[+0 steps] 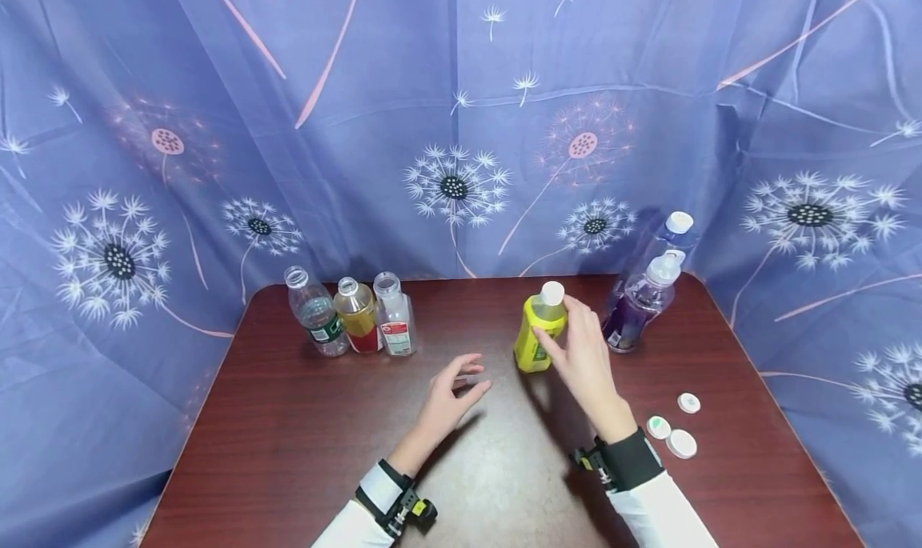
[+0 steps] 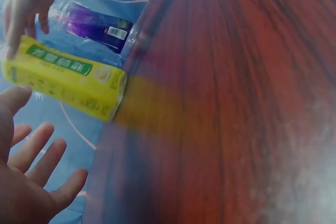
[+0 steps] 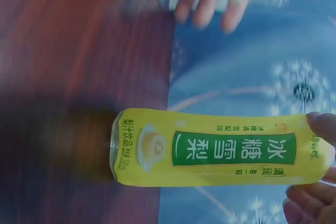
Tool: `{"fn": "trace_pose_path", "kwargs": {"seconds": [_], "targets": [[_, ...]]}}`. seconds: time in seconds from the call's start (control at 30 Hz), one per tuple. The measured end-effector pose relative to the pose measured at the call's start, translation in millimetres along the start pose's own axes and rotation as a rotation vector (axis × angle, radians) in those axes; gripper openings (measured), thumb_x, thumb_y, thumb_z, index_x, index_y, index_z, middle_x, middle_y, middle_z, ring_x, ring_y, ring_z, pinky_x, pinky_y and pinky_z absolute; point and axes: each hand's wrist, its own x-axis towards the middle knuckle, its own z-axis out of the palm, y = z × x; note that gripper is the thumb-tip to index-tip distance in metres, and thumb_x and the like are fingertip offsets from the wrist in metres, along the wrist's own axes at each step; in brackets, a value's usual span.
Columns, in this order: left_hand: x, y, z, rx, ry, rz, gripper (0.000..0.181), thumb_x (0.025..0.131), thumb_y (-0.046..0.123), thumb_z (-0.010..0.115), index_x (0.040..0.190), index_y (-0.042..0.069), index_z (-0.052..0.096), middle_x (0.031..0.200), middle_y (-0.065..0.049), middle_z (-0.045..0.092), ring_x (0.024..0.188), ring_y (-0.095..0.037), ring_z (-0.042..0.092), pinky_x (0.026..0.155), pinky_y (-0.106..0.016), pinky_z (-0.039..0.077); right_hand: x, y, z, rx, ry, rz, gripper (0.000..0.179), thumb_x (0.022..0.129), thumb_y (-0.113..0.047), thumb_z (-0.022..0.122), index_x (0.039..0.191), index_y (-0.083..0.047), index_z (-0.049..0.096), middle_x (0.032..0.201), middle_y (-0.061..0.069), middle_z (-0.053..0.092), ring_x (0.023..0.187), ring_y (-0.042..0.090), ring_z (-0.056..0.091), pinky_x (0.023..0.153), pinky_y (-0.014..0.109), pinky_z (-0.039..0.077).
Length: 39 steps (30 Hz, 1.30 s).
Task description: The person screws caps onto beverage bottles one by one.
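A yellow-labelled drink bottle (image 1: pixel 539 336) with a white cap is near the middle of the table. My right hand (image 1: pixel 587 356) holds its upper part between thumb and fingers; in the right wrist view the label of the bottle (image 3: pixel 226 150) faces the camera. Whether its base touches the table I cannot tell. To the left of the bottle, my left hand (image 1: pixel 448 400) is in the air, holding nothing. Its fingers are spread and relaxed, and in the left wrist view the left hand (image 2: pixel 37 177) is near the bottle but apart from it.
At the back left stand three uncapped bottles: a clear green-labelled one (image 1: pixel 317 312), an amber one (image 1: pixel 358 316) and a clear red-and-white-labelled one (image 1: pixel 394 316). A purple bottle (image 1: pixel 641 304) and a clear white-capped bottle (image 1: pixel 680 236) stand back right. Three white caps (image 1: pixel 681 444) lie at right.
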Motion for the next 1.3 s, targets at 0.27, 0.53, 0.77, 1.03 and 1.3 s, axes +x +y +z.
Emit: {"fn": "trace_pose_path", "kwargs": {"seconds": [0.27,0.53,0.77,1.03,1.3], "targets": [[-3.9,5.5,-6.5,0.07,-0.015,-0.053,0.034,0.104,0.018,0.065,0.136,0.004,0.064,0.115,-0.014,0.074,0.106,-0.027,0.071,0.097,-0.043,0.059,17.6,28.6,-15.8,-0.096,0.038,0.081,0.061,0.088,-0.013,0.084,0.137,0.007,0.053,0.126,0.031,0.057,0.111,0.05,0.055,0.092,0.064,0.048],[-9.1,6.1,-8.5,0.065,-0.021,-0.062,0.033,0.113,0.019,0.045,0.133,-0.002,0.063,0.099,-0.008,0.078,0.094,-0.032,0.074,0.09,-0.036,0.059,26.4,44.0,-24.5,-0.245,0.053,0.17,0.066,0.095,-0.021,0.078,0.147,0.004,0.046,0.128,0.03,0.058,0.097,0.052,0.064,0.068,0.068,0.051],[-10.4,7.1,-10.0,-0.028,-0.017,-0.038,0.035,0.114,0.009,0.034,0.131,-0.008,0.061,0.091,-0.017,0.076,0.084,-0.039,0.073,0.086,-0.055,0.058,24.2,49.8,-23.2,-0.248,0.169,0.134,0.084,0.092,-0.022,0.081,0.158,0.002,0.033,0.138,0.032,0.051,0.083,0.052,0.064,0.058,0.068,0.051],[-6.3,8.2,-13.7,0.008,-0.036,-0.066,0.039,0.116,0.017,0.033,0.132,-0.005,0.061,0.089,-0.011,0.076,0.079,-0.033,0.073,0.082,-0.04,0.061,24.0,46.1,-13.0,-0.227,0.271,-0.161,0.04,0.095,-0.016,0.073,0.135,-0.012,0.068,0.104,0.02,0.068,0.063,0.034,0.062,0.041,0.051,0.043],[-8.9,8.1,-14.4,0.027,-0.045,-0.073,0.043,0.116,0.022,0.033,0.132,-0.006,0.061,0.085,-0.01,0.075,0.076,-0.033,0.072,0.078,-0.038,0.061,10.8,57.7,5.5,-0.274,-0.137,-0.051,0.043,0.095,-0.022,0.072,0.136,-0.01,0.067,0.105,0.017,0.076,0.062,0.039,0.066,0.048,0.054,0.05]]}}
